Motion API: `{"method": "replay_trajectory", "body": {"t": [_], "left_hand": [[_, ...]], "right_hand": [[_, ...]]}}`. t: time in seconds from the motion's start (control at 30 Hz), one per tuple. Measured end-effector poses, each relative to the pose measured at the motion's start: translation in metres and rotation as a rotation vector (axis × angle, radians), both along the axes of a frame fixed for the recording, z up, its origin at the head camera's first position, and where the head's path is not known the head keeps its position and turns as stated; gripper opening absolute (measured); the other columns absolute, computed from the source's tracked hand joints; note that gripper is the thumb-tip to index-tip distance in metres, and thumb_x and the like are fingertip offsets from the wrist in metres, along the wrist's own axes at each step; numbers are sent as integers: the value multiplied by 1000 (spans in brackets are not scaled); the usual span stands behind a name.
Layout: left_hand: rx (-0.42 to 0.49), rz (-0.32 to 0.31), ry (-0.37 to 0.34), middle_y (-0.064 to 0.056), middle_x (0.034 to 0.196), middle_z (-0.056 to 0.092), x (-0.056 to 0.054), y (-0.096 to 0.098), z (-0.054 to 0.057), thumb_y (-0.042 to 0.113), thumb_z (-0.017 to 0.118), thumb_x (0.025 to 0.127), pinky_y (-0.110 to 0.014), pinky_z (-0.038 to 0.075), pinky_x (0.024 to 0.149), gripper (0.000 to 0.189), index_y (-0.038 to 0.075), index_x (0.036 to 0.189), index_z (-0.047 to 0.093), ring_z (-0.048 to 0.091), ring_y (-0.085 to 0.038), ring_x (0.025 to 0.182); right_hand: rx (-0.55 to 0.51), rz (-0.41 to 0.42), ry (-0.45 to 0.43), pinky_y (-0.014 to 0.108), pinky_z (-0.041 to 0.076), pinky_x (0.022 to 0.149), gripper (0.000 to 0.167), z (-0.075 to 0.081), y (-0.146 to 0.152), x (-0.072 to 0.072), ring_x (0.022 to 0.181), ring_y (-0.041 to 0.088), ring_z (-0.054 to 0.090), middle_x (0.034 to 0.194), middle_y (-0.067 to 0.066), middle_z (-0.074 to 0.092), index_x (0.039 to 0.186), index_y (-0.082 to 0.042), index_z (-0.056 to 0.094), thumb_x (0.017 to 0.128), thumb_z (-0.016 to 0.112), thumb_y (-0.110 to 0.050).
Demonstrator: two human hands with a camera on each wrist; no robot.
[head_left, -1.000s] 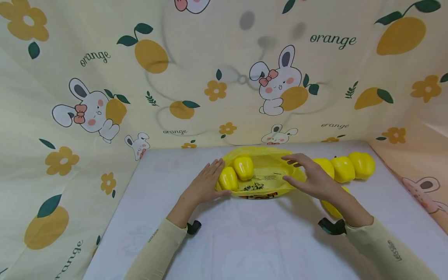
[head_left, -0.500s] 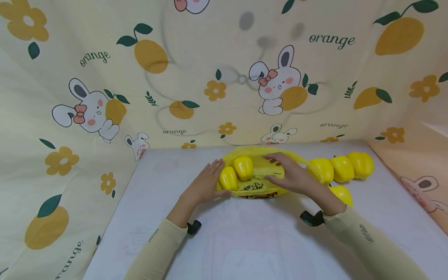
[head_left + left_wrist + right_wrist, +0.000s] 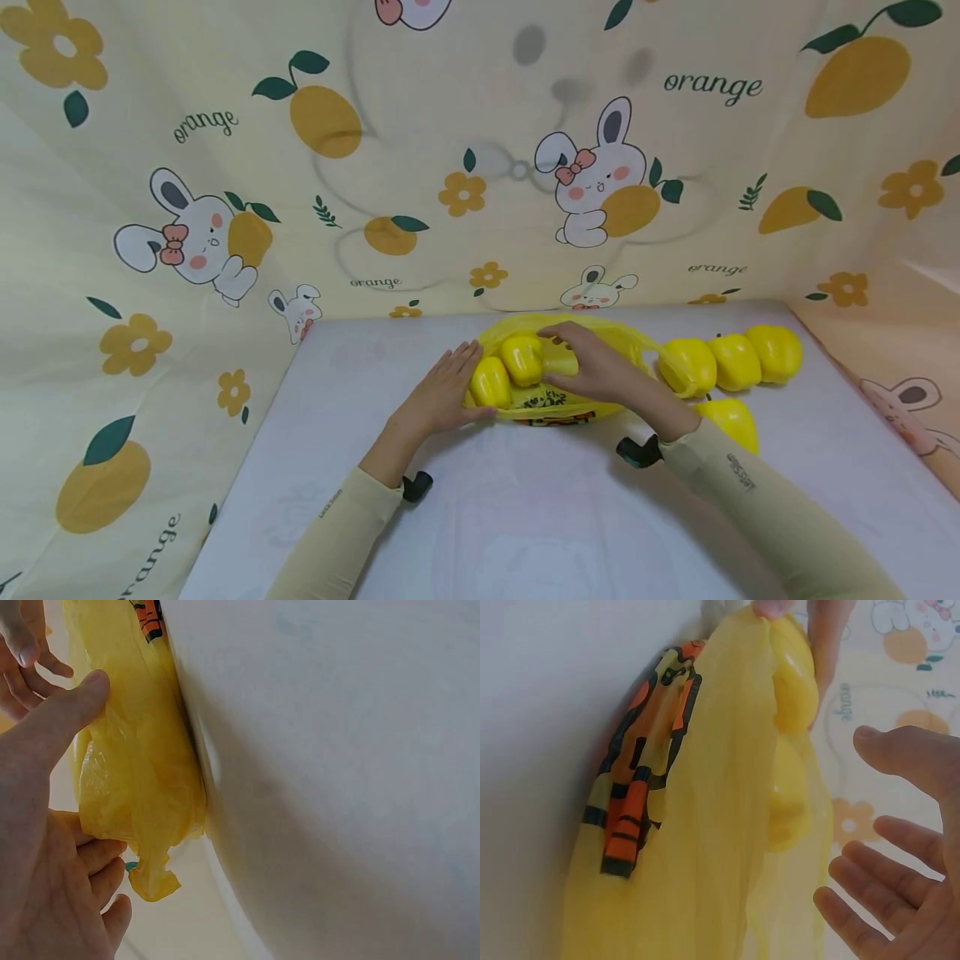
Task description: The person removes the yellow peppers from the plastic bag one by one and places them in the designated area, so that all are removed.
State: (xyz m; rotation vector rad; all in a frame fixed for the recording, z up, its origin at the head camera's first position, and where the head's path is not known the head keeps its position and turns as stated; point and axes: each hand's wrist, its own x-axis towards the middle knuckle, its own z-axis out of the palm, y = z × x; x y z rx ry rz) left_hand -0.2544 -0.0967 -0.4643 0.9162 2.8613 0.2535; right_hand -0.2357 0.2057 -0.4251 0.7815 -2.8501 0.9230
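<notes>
A yellow plastic bag point(image 3: 570, 398) with an orange and black print point(image 3: 634, 802) lies on the white table point(image 3: 525, 517). Two yellow peppers point(image 3: 489, 382) point(image 3: 522, 358) sit in its left end. My left hand point(image 3: 459, 365) rests flat against the bag's left end point(image 3: 142, 772), thumb point(image 3: 60, 720) on the plastic. My right hand point(image 3: 561, 354) reaches over the bag's mouth beside the nearer pepper. Its fingers point(image 3: 870, 900) are spread and relaxed and hold nothing. The peppers show through the plastic point(image 3: 789, 787) in the right wrist view.
Three more yellow peppers point(image 3: 688, 365) point(image 3: 735, 360) point(image 3: 776, 352) lie in a row right of the bag, and another point(image 3: 731, 417) lies nearer, behind my right forearm. A patterned cloth point(image 3: 480, 167) walls in the table at the back and sides.
My right hand has moved left, from over the bag's right end to beside the two peppers in it. The left hand and the bag have stayed put.
</notes>
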Motion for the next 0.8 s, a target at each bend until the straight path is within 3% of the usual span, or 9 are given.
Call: {"method": "replay_trajectory", "body": {"t": [0.3,0.5,0.8], "left_hand": [[9,-15,16,-9,181,10,1,-1,1,68,67,97,-41,5,136,112,6,173,13,8,-24,167],[1,-6,12,-7,181,9,0,0,-1,69,66,97,-40,4,136,112,8,173,11,7,-23,167],[11,-2,4,-7,181,9,1,0,0,68,67,97,-40,4,136,111,8,173,12,7,-23,167]], "right_hand": [[44,9,-32,57,52,113,72,-4,-10,-18,133,38,57,151,18,57,151,-2,53,93,86,-30],[50,20,-30,55,51,114,69,-7,-14,-24,130,38,58,143,19,60,146,1,56,93,87,-29],[72,14,-35,56,49,116,74,-8,-17,-30,133,38,56,146,18,57,151,-1,53,92,88,-30]]}}
